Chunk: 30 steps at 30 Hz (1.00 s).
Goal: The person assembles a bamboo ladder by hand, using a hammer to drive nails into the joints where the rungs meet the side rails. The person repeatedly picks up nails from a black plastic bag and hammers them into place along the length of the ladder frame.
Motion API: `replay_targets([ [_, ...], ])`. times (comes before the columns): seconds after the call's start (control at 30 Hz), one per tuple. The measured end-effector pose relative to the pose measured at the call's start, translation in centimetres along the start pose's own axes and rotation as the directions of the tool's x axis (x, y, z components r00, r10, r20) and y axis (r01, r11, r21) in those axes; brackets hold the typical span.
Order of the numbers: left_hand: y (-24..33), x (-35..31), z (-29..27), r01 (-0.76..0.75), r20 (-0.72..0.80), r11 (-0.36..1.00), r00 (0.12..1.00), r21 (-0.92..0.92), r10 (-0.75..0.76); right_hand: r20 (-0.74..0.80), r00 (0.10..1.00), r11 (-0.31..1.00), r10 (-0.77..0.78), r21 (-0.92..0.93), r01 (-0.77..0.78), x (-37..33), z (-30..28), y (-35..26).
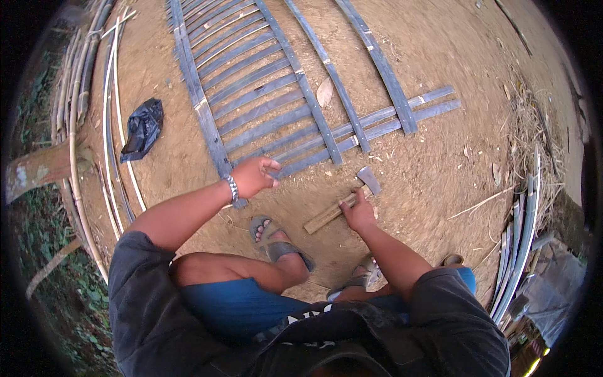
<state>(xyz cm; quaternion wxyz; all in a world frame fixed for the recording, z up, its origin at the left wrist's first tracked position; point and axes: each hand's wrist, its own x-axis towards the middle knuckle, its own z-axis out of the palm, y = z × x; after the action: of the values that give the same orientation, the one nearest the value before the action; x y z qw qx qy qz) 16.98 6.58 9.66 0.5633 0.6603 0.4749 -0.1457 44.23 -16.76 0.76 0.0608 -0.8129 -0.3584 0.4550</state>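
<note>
Bent over a slatted frame [301, 75] on bare earth, gripping a hatchet [326, 217] in the right hand [360, 215], just off the frame's near end. Closed, in the right grip, around the wooden handle near the metal head. Reaching with the left hand [251, 176], ringed at the wrist by a bracelet [232, 186], to the frame's near left corner. Half curled in the left grip, thumb and forefinger apart; cannot tell whether pinching anything small, or touching the frame. Filled with slats [262, 114] on the frame's left side, but on its right crossed, within view, only by two long strips [433, 96] at the near end. Judging by that, partway through fixing cross-pieces. Called for next, probably: steadying a near strip with the left hand before any blow from the hatchet, fingers kept well aside. Strewn around: left of the frame, a black plastic bag [143, 129] and, beyond it, long poles [80, 100]; right of the frame, a bundle of split lengths [524, 232].
</note>
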Motion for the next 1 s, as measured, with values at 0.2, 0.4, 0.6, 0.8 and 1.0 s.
replay_targets([
  [0.2, 4.0, 1.8, 6.7, -0.146, -0.095, 0.986, 0.984, 0.078, 0.153, -0.193, 0.981, 0.994, -0.036, 0.091, 0.054, -0.1, 2.1, 1.4],
  [0.4, 3.9, 4.7, 13.0, -0.199, -0.516, 0.978, 0.833, 0.061, 0.201, -0.048, 0.999, 0.999, -0.024, -0.035, 0.022, -0.9, 1.1, 2.2],
  [0.6, -3.4, 8.0, 11.3, -0.08, -0.955, 0.993, 0.276, 0.089, 0.108, -0.309, 0.875, 0.928, -0.372, -0.095, 0.361, 2.6, 0.8, -1.4],
  [0.8, -13.1, 5.3, 6.9, 0.19, -0.919, 0.952, -0.361, -0.238, -0.158, -0.504, 0.722, 0.879, -0.474, -0.231, 0.417, 12.1, -0.7, -11.5],
  [1.0, -16.4, 4.3, 6.2, 0.125, -0.922, 0.914, -0.019, -0.387, -0.387, -0.458, 0.859, 0.963, -0.228, -0.237, 0.13, 12.9, -1.1, -15.9],
])
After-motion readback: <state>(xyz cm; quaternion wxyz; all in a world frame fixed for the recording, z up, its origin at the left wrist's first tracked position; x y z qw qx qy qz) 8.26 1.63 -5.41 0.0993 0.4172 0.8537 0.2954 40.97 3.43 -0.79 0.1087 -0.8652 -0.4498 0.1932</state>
